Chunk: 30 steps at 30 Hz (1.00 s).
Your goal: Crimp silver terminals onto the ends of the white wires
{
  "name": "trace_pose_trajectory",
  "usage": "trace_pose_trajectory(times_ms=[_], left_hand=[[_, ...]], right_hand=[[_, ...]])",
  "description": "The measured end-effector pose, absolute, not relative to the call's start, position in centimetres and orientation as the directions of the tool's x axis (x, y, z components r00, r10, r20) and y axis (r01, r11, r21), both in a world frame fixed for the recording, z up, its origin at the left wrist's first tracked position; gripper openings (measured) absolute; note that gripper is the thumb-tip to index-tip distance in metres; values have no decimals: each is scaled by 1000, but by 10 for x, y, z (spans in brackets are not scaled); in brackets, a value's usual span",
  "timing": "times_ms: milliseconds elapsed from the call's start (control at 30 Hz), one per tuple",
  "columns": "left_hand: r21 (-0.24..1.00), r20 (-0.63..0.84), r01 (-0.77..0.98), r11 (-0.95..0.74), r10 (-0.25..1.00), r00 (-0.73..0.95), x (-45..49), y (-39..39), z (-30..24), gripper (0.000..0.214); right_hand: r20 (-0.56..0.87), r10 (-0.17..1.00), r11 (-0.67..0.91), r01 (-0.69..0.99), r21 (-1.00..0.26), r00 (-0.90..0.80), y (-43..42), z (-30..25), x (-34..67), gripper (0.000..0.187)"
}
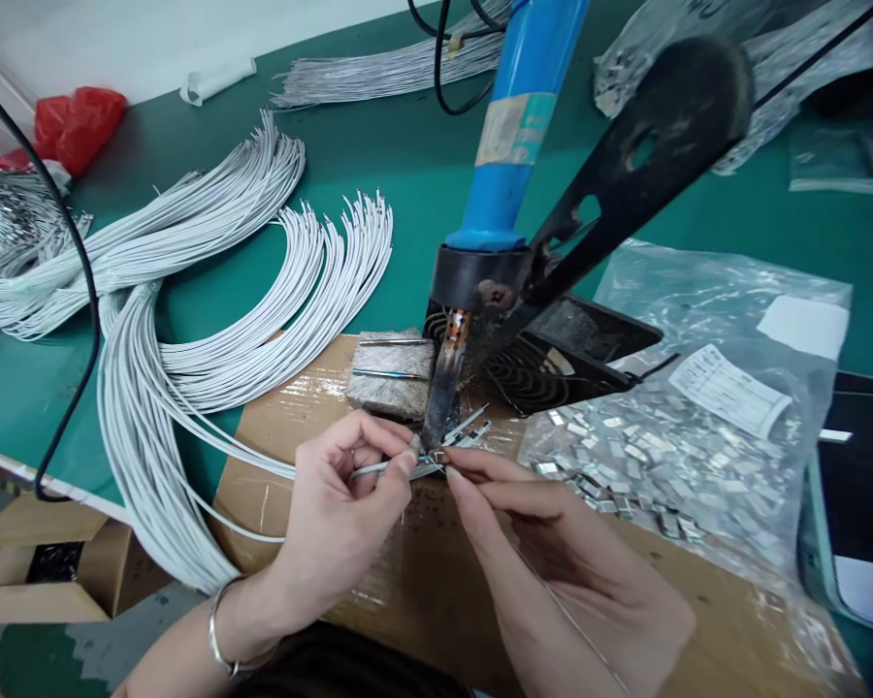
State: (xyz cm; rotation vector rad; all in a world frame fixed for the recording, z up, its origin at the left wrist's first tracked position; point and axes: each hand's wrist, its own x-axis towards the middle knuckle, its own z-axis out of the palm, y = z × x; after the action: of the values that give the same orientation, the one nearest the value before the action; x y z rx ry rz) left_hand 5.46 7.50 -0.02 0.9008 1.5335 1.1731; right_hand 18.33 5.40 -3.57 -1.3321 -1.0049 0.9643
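Observation:
My left hand [339, 514] is closed in a pinch on a white wire [368, 469], whose end lies at the tip of a soldering iron [492, 194]. The blue-handled iron is clamped tip-down in a black metal holder [626, 155]. Close against the left fingertips, my right hand [574, 562] pinches a thin solder wire [578, 630], which trails down across the palm. A small metal piece shows between the two hands under the tip, partly hidden by the fingers. Just behind them, a few short white wire ends [472, 419] lie on the cardboard [262, 485].
Bundles of white wires [210, 233] spread over the green table at the left. A wrapped block [389, 373] and a black fan [545, 373] stand behind the hands. To the right lies a clear bag [713, 291] with many small metal parts [647, 465]. A black cable [87, 281] hangs at left.

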Motion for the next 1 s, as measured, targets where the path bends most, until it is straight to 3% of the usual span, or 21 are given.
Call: trace_pose_trajectory(times_ms=[133,300,1000], left_hand=[[969,-235,9,246,934,-267,55,76,-1,12],[970,-230,9,242,934,-273,55,76,-1,11],[968,-230,34,248,933,-278,55,74,-2,11]], right_hand=[[31,973,31,6,-1000,230,55,-37,184,12],[-1,953,-2,5,-1000,303,54,-34,180,15],[35,960,35,5,-999,279,55,-39,182,13]])
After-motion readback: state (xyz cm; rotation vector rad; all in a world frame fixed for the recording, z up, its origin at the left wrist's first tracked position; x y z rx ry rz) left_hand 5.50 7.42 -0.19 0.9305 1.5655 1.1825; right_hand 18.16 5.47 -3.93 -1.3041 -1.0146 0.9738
